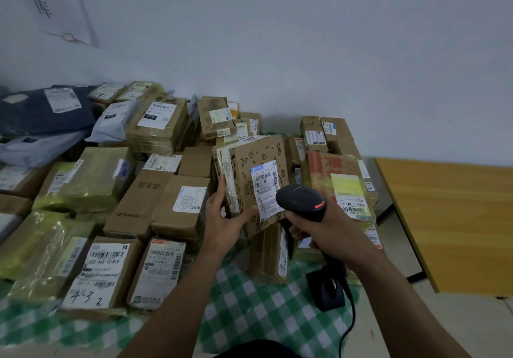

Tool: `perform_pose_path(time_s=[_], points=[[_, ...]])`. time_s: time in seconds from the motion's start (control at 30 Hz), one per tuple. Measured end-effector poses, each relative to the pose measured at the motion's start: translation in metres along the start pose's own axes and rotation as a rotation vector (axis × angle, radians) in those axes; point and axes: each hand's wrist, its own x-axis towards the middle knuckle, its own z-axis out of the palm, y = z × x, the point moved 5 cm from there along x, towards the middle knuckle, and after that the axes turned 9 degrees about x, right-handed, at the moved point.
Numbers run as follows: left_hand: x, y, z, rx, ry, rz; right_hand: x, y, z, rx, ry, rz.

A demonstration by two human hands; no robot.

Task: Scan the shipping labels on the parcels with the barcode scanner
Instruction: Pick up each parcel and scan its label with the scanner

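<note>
I see a green checked cloth (249, 302), a wooden table (449, 219) at right, a paper notice (52, 2) on the wall (305, 38).

Box label (97, 274) reads "502-602-12-815"; handwritten below, perhaps "432".

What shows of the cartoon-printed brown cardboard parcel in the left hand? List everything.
The brown cardboard parcel, printed with black cartoon doodles, is held tilted. Glossy tape covers its left side. Its white shipping label with barcodes faces the camera. The left hand grips its lower left corner; the black barcode scanner points at the label.
</note>
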Motion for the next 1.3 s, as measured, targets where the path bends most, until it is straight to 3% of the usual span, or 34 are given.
perform_pose_path(time_s=[0.2, 0.4, 0.7, 0.83, 1.0, 1.3], points=[[0.017, 0.026, -0.005, -0.112, 0.044, 0.054, 0.017, -0.004, -0.034, -0.124, 0.084, -0.055], [0.065, 0.088, 0.002, -0.053, 0.100, 0.148, 0.047, -0.011, -0.083, -0.184, 0.173, -0.078], [0.150, 0.131, 0.034, -0.047, 0.114, 0.079, 0.090, 0.000, -0.120, -0.192, 0.142, 0.067], [0.132, 0.134, 0.035, -0.106, 0.064, 0.095, 0.092, 0.001, -0.118, -0.106, 0.119, 0.052], [0.086, 0.091, 0.032, -0.194, -0.021, -0.034, 0.085, -0.002, -0.106, 0.020, 0.218, 0.004], [0.001, 0.041, 0.017, -0.166, -0.124, -0.111, 0.052, 0.008, -0.066, 0.078, 0.263, -0.020]])
